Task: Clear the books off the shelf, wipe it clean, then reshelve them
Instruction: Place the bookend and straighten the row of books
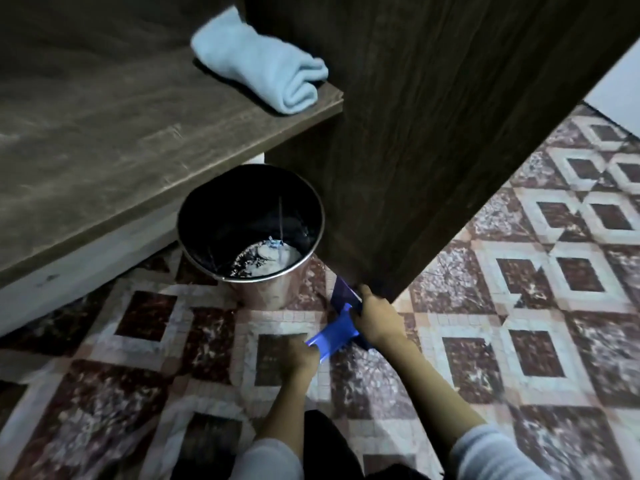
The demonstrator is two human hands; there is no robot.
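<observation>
Head view: your left hand (300, 356) curls round the near end of a blue flat item (334, 332), low over the tiled floor (519, 306). Your right hand (375, 320) grips its far, darker part, right at the bottom corner of the dark wood panel (433, 116). The item is blurred, so can't tell if it's a book. A light blue cloth (263, 64), folded, lies on the wooden surface (104, 140) up left, against the panel. A metal bin (263, 289) with a black liner stands on the floor by that surface's edge, just beside the panel, near your hands. Pale sleeves (491, 455) cover your forearms.
</observation>
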